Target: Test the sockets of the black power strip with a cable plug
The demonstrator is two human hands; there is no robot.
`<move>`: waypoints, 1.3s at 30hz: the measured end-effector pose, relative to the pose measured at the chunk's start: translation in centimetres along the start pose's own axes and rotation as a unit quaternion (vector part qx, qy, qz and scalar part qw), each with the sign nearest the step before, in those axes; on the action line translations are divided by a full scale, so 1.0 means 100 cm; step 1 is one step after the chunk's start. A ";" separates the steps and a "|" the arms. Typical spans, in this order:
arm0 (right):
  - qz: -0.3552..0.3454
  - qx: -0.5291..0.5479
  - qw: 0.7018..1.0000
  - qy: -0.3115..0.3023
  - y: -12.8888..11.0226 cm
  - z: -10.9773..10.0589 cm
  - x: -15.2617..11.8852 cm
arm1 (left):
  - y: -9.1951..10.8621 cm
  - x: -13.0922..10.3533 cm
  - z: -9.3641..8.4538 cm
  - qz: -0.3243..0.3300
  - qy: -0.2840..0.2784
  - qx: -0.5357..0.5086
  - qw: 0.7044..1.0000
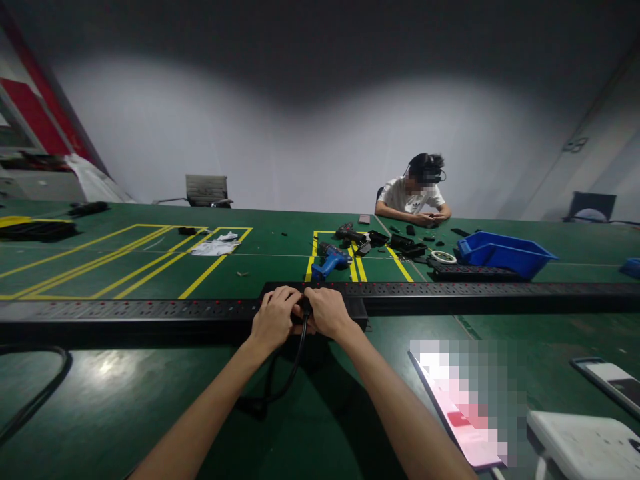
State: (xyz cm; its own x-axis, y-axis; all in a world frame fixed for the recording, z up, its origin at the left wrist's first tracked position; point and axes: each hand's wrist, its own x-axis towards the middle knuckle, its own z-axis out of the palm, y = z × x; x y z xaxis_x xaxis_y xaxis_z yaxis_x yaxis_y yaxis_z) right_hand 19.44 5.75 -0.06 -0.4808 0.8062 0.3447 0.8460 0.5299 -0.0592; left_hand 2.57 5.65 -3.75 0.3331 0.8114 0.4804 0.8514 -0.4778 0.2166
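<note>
Left hand point(274, 319): on the near side of a black block point(357, 312) in the middle of the scene, fingers bent over its top; whether it grips the block or the cable end cannot be told.

Right hand point(327, 311): just beside the left, fingers curled closed on the upper end of a black cable point(302, 348), which hangs over the block's near side and loops onto the table below.

Long black socket strip, left part point(150, 312): runs from the block to the left edge, with a row of small red marks. Right part point(500, 298): continues from the block to the right edge, similarly marked.

Blue power tool point(330, 260): one, lying on its side, just beyond the block. Darker power tool point(353, 233): one, farther back. Loose black parts point(407, 245): several, scattered far right of the tools. Pale coil point(443, 257): one, left of the blue bin point(505, 253).

White crumpled item point(216, 247): far left, among yellow lines point(205, 285) on the green table point(400, 393).

Pink panel point(480, 427): near right, partly pixelated. White object point(585, 437): near right corner.

Co-worker point(397, 197): one, seated at the far side, forearms on the table.
</note>
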 end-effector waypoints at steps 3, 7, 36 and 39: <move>0.002 0.006 1.000 0.000 0.002 0.000 0.000 | -0.001 0.000 0.001 -0.002 -0.001 0.002 1.000; -0.001 0.014 1.000 0.003 0.005 0.000 0.001 | -0.003 0.001 0.003 -0.002 0.000 0.007 1.000; -0.066 -0.037 0.996 -0.042 0.000 -0.007 -0.006 | -0.005 0.000 0.006 0.013 -0.007 0.033 0.999; -0.051 -0.034 0.998 -0.027 -0.001 -0.005 -0.009 | -0.005 0.000 0.007 0.011 -0.005 0.033 0.999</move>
State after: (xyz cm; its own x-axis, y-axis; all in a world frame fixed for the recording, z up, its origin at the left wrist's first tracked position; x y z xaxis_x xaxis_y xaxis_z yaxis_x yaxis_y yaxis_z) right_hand 19.86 4.84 0.11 -0.5761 0.7624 0.2946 0.8042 0.5932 0.0373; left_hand 2.42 6.09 -4.49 0.3553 0.8047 0.4756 0.8685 -0.4723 0.1503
